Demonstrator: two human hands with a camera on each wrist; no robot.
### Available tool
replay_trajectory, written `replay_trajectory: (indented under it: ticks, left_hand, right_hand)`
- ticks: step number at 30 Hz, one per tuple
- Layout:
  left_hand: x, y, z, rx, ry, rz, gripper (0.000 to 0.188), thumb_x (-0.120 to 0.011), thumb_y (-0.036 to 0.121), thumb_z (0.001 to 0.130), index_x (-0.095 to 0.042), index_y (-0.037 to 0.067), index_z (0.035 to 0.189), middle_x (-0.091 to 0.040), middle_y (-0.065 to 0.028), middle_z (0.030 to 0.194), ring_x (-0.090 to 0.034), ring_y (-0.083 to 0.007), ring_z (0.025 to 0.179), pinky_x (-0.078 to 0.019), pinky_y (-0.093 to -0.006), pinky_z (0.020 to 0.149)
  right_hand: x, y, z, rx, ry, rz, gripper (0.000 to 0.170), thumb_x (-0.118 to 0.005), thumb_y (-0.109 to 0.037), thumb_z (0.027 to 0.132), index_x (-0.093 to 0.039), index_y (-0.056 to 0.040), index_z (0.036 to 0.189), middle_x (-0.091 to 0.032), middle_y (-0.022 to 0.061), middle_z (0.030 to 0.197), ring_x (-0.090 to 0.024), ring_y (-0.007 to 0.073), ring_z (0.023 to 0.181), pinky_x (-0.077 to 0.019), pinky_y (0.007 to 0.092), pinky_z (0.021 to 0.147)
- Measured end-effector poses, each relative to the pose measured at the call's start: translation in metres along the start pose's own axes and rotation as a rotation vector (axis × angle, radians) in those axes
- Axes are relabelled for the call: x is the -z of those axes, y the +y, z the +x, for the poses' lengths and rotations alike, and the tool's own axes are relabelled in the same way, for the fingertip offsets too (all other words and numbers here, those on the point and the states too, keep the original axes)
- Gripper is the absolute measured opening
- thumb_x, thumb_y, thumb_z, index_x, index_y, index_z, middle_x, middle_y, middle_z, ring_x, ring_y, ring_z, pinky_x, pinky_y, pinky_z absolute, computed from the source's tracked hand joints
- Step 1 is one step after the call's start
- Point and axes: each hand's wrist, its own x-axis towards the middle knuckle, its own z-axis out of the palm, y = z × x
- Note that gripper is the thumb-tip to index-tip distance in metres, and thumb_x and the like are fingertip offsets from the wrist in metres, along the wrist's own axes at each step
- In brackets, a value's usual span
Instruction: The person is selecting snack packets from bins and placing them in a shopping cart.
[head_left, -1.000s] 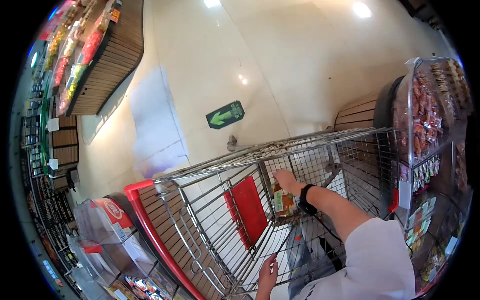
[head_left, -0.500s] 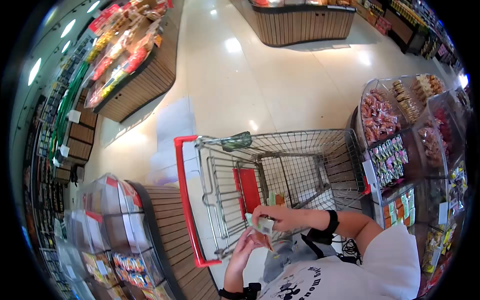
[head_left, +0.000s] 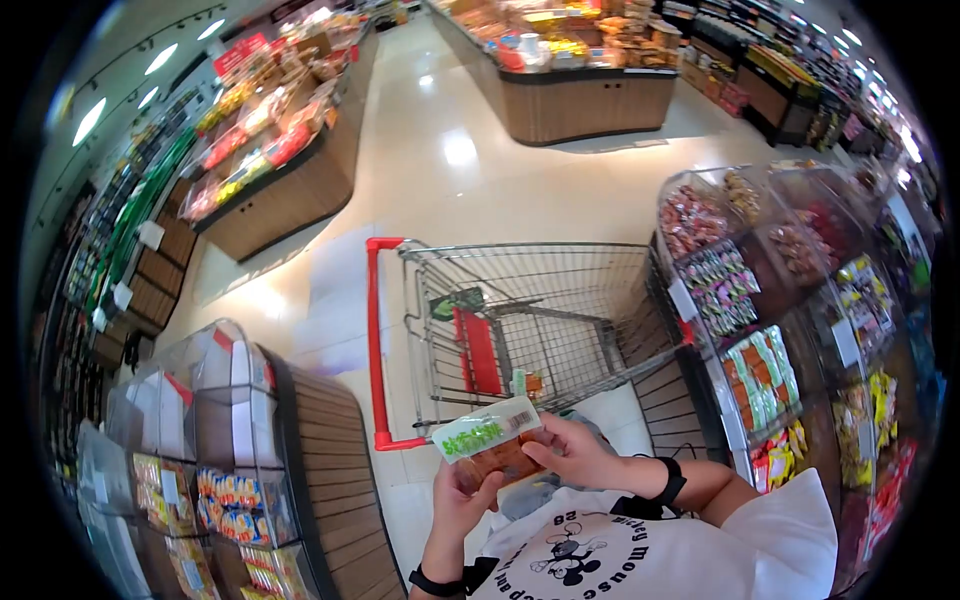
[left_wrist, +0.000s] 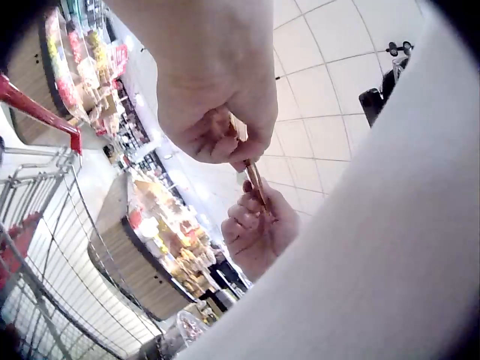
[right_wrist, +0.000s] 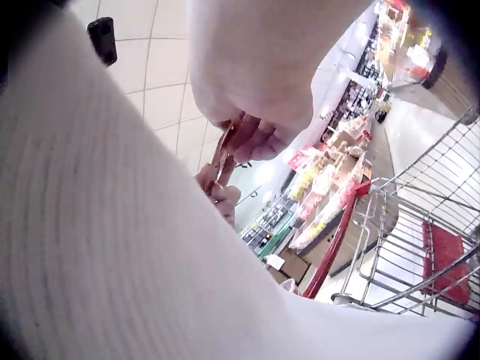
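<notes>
A flat clear packet (head_left: 487, 440) with a pale green and white label and brown-red food inside is held up in front of the shirt. The left hand (head_left: 462, 500) pinches its lower left side, thumb on the front. On its right side the right hand (head_left: 572, 452) grips it with thumb and fingers. Seen edge-on in the left wrist view, the packet (left_wrist: 256, 184) runs between the left hand (left_wrist: 217, 112) and the right hand (left_wrist: 259, 232). In the right wrist view the right hand (right_wrist: 251, 112) holds the packet (right_wrist: 225, 150).
Beyond the hands stands a metal shopping cart (head_left: 560, 340) with a red handle (head_left: 376, 340); a similar small packet (head_left: 527, 384) lies in it. Snack shelves (head_left: 760, 370) are close on the right, clear bins (head_left: 215, 440) on the left. Wood-sided display islands (head_left: 590, 105) stand farther off.
The right hand has come back from inside the cart to meet the left. Both hands now hold the packet spread flat, label facing up. The head view has tilted upward.
</notes>
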Motion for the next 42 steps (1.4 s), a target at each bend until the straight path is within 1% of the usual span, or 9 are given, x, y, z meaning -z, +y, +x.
replay_trajectory:
  ticks: [12, 15, 19, 24, 29, 34, 35, 38, 42]
  left_hand:
    - [-0.072, -0.009, 0.031, -0.026, -0.425, 0.036, 0.04, -0.054, -0.004, 0.069, -0.036, 0.0, 0.105, -0.048, -0.012, 0.096, -0.051, -0.0096, 0.066, -0.0419, -0.0169, 0.045]
    - [-0.115, -0.021, 0.054, -0.24, -0.319, 0.29, 0.054, -0.056, -0.004, 0.066, -0.029, 0.001, 0.113, -0.033, -0.0177, 0.113, -0.047, -0.0185, 0.088, -0.0434, -0.0231, 0.062]
    - [-0.181, -0.021, 0.064, -0.758, -0.74, 0.941, 0.074, -0.06, 0.003, 0.061, -0.016, 0.001, 0.12, -0.018, -0.0226, 0.121, -0.028, -0.0326, 0.108, -0.029, -0.0377, 0.087]
    - [-0.265, -0.091, 0.066, -0.267, -1.03, 0.423, 0.059, -0.052, -0.001, 0.07, -0.019, 0.0, 0.119, -0.031, -0.0156, 0.114, -0.036, -0.0203, 0.105, -0.0342, -0.03, 0.083]
    - [-0.362, -0.174, 0.084, 0.146, -1.108, 0.17, 0.037, -0.04, 0.003, 0.079, -0.028, 0.002, 0.114, -0.043, -0.0055, 0.103, -0.042, -0.0133, 0.096, -0.0374, -0.0243, 0.078]
    - [-0.453, -0.231, 0.073, 0.746, -1.168, -0.14, 0.031, -0.036, 0.006, 0.082, -0.031, 0.003, 0.112, -0.04, -0.0073, 0.108, -0.043, -0.016, 0.098, -0.0389, -0.0271, 0.079]
    - [-0.469, -0.244, 0.068, 0.821, -1.107, -0.222, 0.028, -0.04, 0.001, 0.077, -0.04, 0.008, 0.105, -0.047, -0.0037, 0.097, -0.046, -0.0136, 0.091, -0.0407, -0.0245, 0.069]
    - [-0.5, -0.323, 0.074, 0.972, -1.123, -0.007, 0.028, -0.038, 0.003, 0.08, -0.035, 0.004, 0.108, -0.044, -0.0083, 0.103, -0.045, -0.0181, 0.095, -0.0402, -0.0292, 0.077]
    - [-0.534, -0.341, 0.069, 1.044, -1.045, -0.011, 0.022, -0.038, -0.002, 0.076, -0.042, 0.001, 0.097, -0.049, -0.0096, 0.092, -0.049, -0.018, 0.085, -0.0411, -0.0283, 0.075]
  right_hand:
    - [0.035, -0.002, -0.081, 0.335, 0.631, -0.337, 0.016, -0.05, -0.008, 0.076, -0.046, -0.0018, 0.09, -0.049, 0.0065, 0.059, -0.046, 0.012, 0.05, -0.0372, 0.0238, 0.047]
    - [0.056, -0.002, -0.096, 0.227, 0.861, -0.357, 0.012, -0.052, -0.01, 0.075, -0.045, -0.002, 0.08, -0.05, 0.0076, 0.056, -0.047, 0.0126, 0.047, -0.0377, 0.0234, 0.045]
    - [0.091, 0.01, -0.119, 0.181, 1.058, -0.36, 0.016, -0.05, -0.011, 0.076, -0.038, -0.002, 0.072, -0.046, 0.0106, 0.053, -0.044, 0.0173, 0.043, -0.0358, 0.0266, 0.041]
    - [0.137, 0.016, -0.163, 0.115, 1.173, -0.255, 0.013, -0.046, -0.013, 0.078, -0.039, -0.0024, 0.077, -0.047, 0.0124, 0.06, -0.048, 0.0258, 0.052, -0.0382, 0.0307, 0.048]
    - [0.221, 0.053, -0.213, -0.08, 1.271, -0.686, 0.018, -0.049, -0.016, 0.072, -0.047, -0.0038, 0.086, -0.046, 0.0123, 0.088, -0.043, 0.0283, 0.084, -0.0365, 0.0349, 0.071]
    - [0.288, 0.083, -0.277, -0.357, 1.267, -1.027, 0.029, -0.051, -0.017, 0.07, -0.048, -0.0063, 0.097, -0.041, 0.0127, 0.102, -0.041, 0.0287, 0.089, -0.0373, 0.0365, 0.073]
    - [0.3, 0.088, -0.288, -0.428, 1.259, -1.059, 0.028, -0.05, -0.017, 0.071, -0.048, -0.0061, 0.096, -0.042, 0.013, 0.101, -0.041, 0.0287, 0.089, -0.0379, 0.0364, 0.072]
    - [0.335, 0.118, -0.319, -0.604, 1.225, -1.091, 0.03, -0.048, -0.017, 0.07, -0.048, -0.0082, 0.098, -0.042, 0.0129, 0.102, -0.042, 0.0286, 0.092, -0.0403, 0.0376, 0.071]
    - [0.367, 0.154, -0.337, -0.757, 1.165, -0.954, 0.034, -0.049, -0.014, 0.067, -0.047, -0.0109, 0.101, -0.039, 0.0144, 0.107, -0.041, 0.0304, 0.097, -0.0415, 0.0385, 0.073]
